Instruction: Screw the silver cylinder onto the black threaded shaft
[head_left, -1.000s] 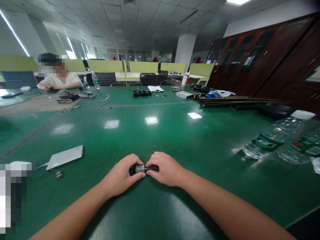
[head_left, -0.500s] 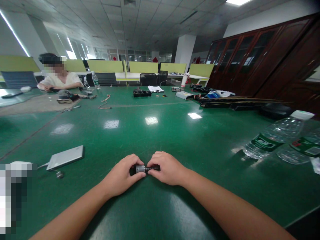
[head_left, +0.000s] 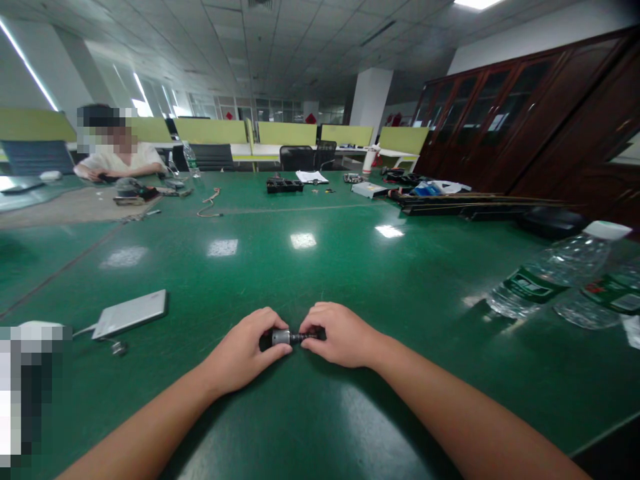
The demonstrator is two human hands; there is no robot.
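My left hand (head_left: 250, 347) is closed around a short grey metal cylinder (head_left: 281, 337), with thumb and fingers on either side of it. A thin dark ribbed shaft (head_left: 296, 338) sticks out of the cylinder's right end. The thumb and fingertips of my right hand (head_left: 335, 335) pinch this shaft farther along, and its far end is partly hidden by them. Both hands rest low over the green tabletop (head_left: 310, 280), a small gap between them. What exactly the piece belongs to I cannot tell.
To the left lies a silver power bank (head_left: 131, 313) with a cable. Water bottles (head_left: 545, 280) stand at the right. Across the table are a black tray (head_left: 285, 186), dark metal rails (head_left: 450, 203) and a seated person (head_left: 123, 160).
My right hand has shifted slightly right along the shaft, so more of the ribbed part shows between the hands. My left hand stays almost where it was.
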